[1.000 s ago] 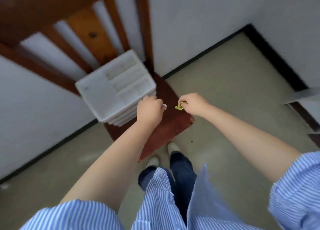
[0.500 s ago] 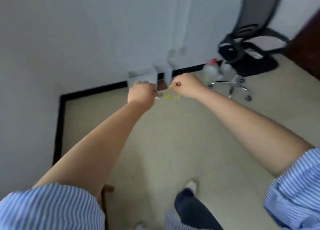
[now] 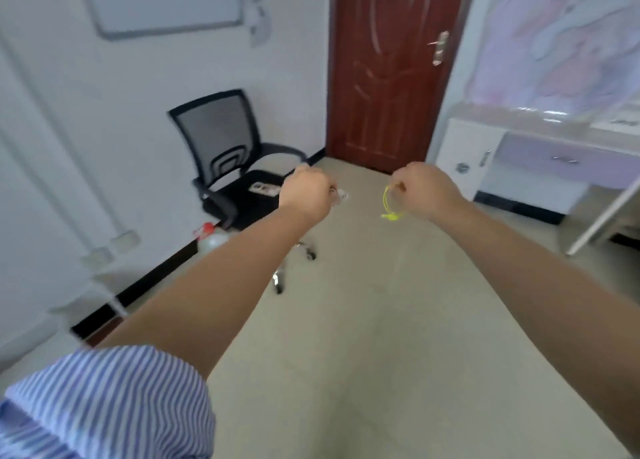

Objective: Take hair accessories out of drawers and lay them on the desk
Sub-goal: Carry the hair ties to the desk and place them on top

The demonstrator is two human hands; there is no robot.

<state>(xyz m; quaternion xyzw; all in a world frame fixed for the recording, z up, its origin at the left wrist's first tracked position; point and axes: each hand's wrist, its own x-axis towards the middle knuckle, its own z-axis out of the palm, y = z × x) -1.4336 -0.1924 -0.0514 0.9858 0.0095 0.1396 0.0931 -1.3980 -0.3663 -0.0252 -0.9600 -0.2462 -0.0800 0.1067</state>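
Beige floor (image 3: 346, 354) fills the near part of the view, bare under two outstretched forearms with striped blue sleeves (image 3: 110, 406) pushed up. Further out, the left hand (image 3: 306, 195) is closed in a fist around a small clear or silvery hair accessory (image 3: 341, 194), only a blurred tip of which pokes out past the knuckles; what kind of piece it is cannot be told. The right hand (image 3: 427, 190), held apart from the left, is also closed, pinching a thin yellow hair tie (image 3: 389, 204) that hangs in a loose loop below the fingers, with a small knot or bow at its bottom.

Both pieces look very light. The tie is soft and limp, so it will likely swing and should be held by the band itself, as now, then lowered until it settles flat. The clear piece seems stiffer and perhaps slippery, so a grip across its body would suit better than one at its tip.

Beyond the hands, a black mesh office chair (image 3: 228, 160) stands by the white wall, a dark red door (image 3: 388, 70) lies behind, and a white and lilac desk (image 3: 540, 147) sits at the right edge of the room. Neither accessory has reached the desk yet; the carrying step appears under way.
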